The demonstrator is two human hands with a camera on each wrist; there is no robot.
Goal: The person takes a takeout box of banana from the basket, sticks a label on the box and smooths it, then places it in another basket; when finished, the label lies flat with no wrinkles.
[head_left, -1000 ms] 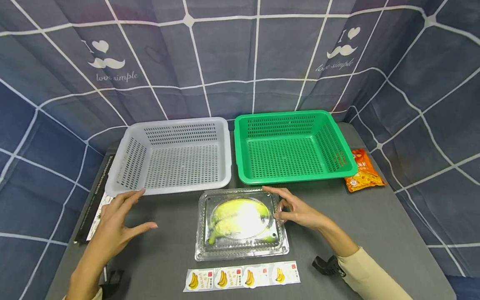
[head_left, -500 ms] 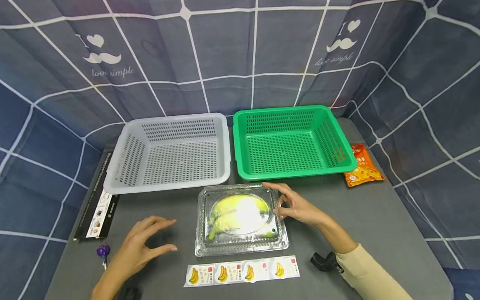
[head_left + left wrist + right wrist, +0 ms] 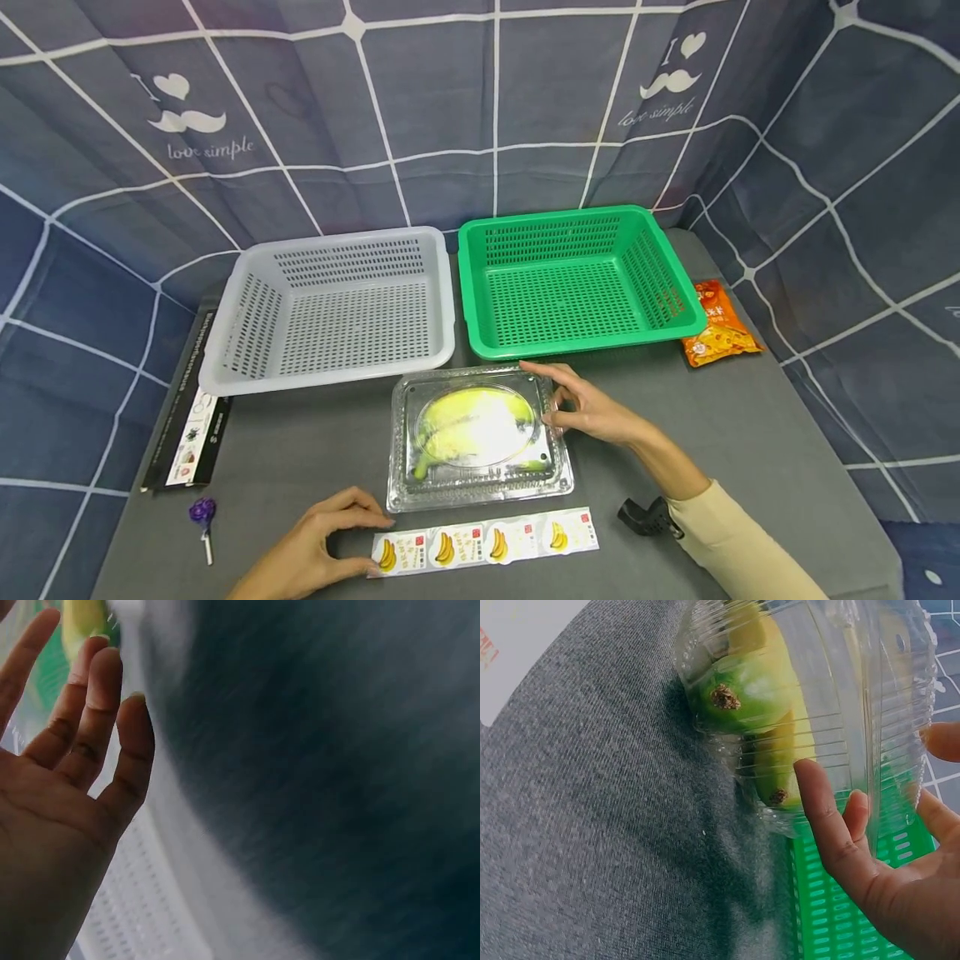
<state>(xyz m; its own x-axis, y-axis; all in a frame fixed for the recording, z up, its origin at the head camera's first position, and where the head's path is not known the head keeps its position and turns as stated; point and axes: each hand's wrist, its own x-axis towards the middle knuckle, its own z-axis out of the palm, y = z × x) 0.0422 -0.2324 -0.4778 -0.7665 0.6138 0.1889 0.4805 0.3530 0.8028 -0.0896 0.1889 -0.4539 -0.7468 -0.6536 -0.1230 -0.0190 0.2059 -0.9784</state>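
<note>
A clear plastic clamshell box [image 3: 555,483] with yellow-green bananas [image 3: 450,433] inside lies in the middle of the grey table. My right hand [image 3: 592,408] is at its right side, index finger by the far corner and thumb against the side wall. In the right wrist view, fingers [image 3: 829,817] touch the clear wall beside the bananas' brown-tipped ends. In front of the box lies a strip of banana stickers [image 3: 517,542]. My left hand [image 3: 315,537] is at the strip's left end, thumb and fingers apart, thumb tip right at its edge. The left wrist view is blurred.
Behind the box stand a grey basket [image 3: 360,329] and a green basket [image 3: 562,304]. An orange snack bag [image 3: 720,325] lies beside the green one. At the left are a long black box [image 3: 187,408] and a purple-headed lollipop [image 3: 202,512].
My left hand has moved from beside the grey basket, right and toward me, to the sticker strip, uncovering the lollipop and black box. My right hand has stayed at the clear box.
</note>
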